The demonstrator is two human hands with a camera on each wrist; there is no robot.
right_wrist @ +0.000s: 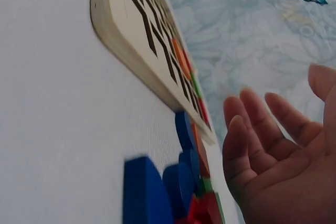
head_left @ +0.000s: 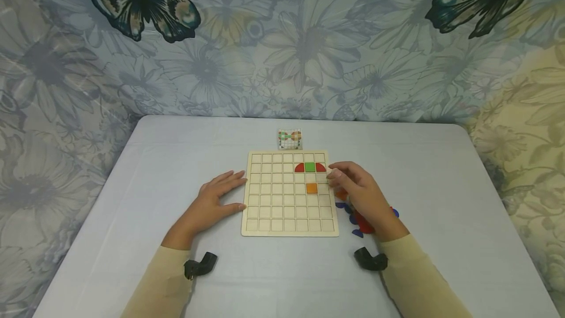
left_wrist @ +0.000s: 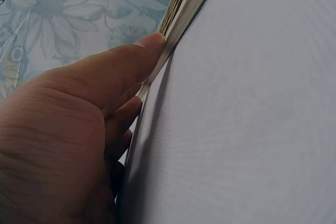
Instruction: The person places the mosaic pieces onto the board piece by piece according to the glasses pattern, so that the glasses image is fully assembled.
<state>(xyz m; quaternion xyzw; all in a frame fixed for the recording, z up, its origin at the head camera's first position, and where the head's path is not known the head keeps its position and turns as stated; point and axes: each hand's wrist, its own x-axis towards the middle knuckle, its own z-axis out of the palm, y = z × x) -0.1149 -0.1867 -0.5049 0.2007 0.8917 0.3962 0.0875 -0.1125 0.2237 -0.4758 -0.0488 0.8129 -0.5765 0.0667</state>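
A wooden grid board (head_left: 273, 212) lies flat on the white table. Its cells hold a green square (head_left: 310, 167) between two red quarter-round pieces (head_left: 320, 167), and an orange square (head_left: 312, 188) lower down. My left hand (head_left: 218, 198) touches the board's left edge with thumb and fingertips spread. Just off the upper right edge hovers my right hand (head_left: 359, 193), its fingers loosely bent. Nothing shows between those fingers in the right wrist view. Under and beside this hand lies a pile of pieces, with blue half-rounds (right_wrist: 178, 187) and red pieces (head_left: 364, 224), partly hidden by it.
A small printed pattern card (head_left: 290, 139) lies just behind the board. The white table (head_left: 441, 185) stretches to both sides, and a flowered cloth with butterflies (head_left: 141, 1) hangs behind it. A black wrist camera mount (head_left: 371, 259) sticks out from each sleeve.
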